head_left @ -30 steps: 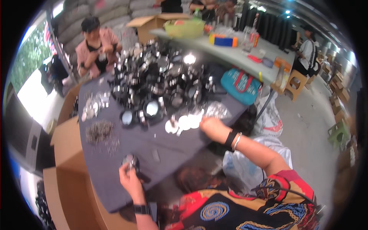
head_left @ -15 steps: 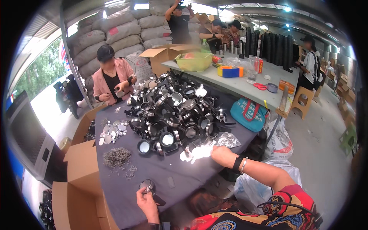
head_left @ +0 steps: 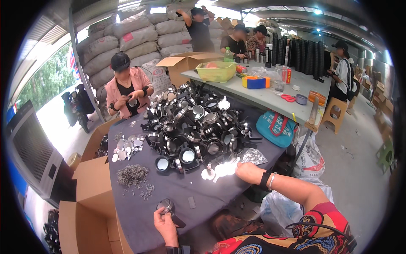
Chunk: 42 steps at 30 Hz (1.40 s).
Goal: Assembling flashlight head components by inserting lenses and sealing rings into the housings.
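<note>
My left hand (head_left: 165, 225) holds a black and silver lid (head_left: 168, 206) with a dark tab at the near edge of the cloth-covered table (head_left: 211, 195); its thumb and fingers are closed on the lid's side. Further right, my right hand (head_left: 250, 173) rests curled at a cluster of shiny round metal discs (head_left: 224, 169), with its fingertips hidden. A flat dark strip (head_left: 192, 202) lies right of the held lid. Beyond my hands rises a big heap of black lids with metal bands (head_left: 190, 127).
Left of the heap are loose discs (head_left: 127, 147) and a pile of small metal clips (head_left: 132, 174). Crumpled clear plastic (head_left: 254, 156) and a teal bag (head_left: 276, 129) sit at the right. Open cardboard boxes (head_left: 91, 178) flank the left side. Across the table a person in pink (head_left: 137, 86) handles a part.
The view has shifted slightly, moving the scene a little right. Both my hands keep their places at the lid and the discs. The person in pink has raised their hands together.
</note>
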{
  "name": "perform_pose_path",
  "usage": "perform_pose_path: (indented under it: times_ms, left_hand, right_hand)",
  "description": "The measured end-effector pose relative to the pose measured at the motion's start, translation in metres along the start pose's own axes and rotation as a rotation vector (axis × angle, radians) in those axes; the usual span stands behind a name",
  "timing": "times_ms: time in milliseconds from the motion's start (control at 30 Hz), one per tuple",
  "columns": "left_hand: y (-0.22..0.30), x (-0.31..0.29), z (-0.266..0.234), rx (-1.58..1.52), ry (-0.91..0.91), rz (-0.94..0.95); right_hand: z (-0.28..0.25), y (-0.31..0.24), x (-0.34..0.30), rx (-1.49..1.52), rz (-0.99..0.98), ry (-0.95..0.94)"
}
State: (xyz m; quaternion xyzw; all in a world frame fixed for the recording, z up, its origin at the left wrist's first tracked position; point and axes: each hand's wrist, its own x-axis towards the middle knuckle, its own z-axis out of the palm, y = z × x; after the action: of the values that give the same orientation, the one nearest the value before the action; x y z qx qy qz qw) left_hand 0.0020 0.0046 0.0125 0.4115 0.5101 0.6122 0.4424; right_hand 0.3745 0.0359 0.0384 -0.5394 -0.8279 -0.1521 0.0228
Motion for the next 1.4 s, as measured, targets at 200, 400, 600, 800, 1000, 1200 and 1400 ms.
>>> perform_pose_path:
  times_ms: [200,400,600,800,1000,1200,1400]
  left_hand:
    - [0.004,-0.006,-0.003,-0.007,-0.016,-0.007]
    - [0.001,-0.008,-0.005,0.023,0.019,-0.027]
    - [0.004,0.001,0.004,0.161,0.037,0.065]
    - [-0.005,0.005,0.0,0.056,0.049,0.048]
    - [-0.004,-0.001,0.005,0.079,0.067,0.037]
    - [-0.007,0.0,-0.002,0.082,0.053,0.047]
    - [-0.002,0.0,0.0,0.03,0.037,0.021]
  right_hand:
    - [-0.012,0.0,-0.003,0.036,-0.087,0.003]
    - [-0.007,-0.007,-0.003,0.017,-0.047,-0.021]
    - [-0.027,-0.03,0.022,0.564,0.1,0.143]
    - [-0.037,-0.089,0.055,1.417,0.281,-0.087]
    - [-0.04,-0.145,0.077,1.593,0.128,-0.105]
    - [-0.025,-0.193,0.101,1.674,0.085,-0.173]
    - [-0.022,-0.205,0.109,1.699,0.134,-0.19]
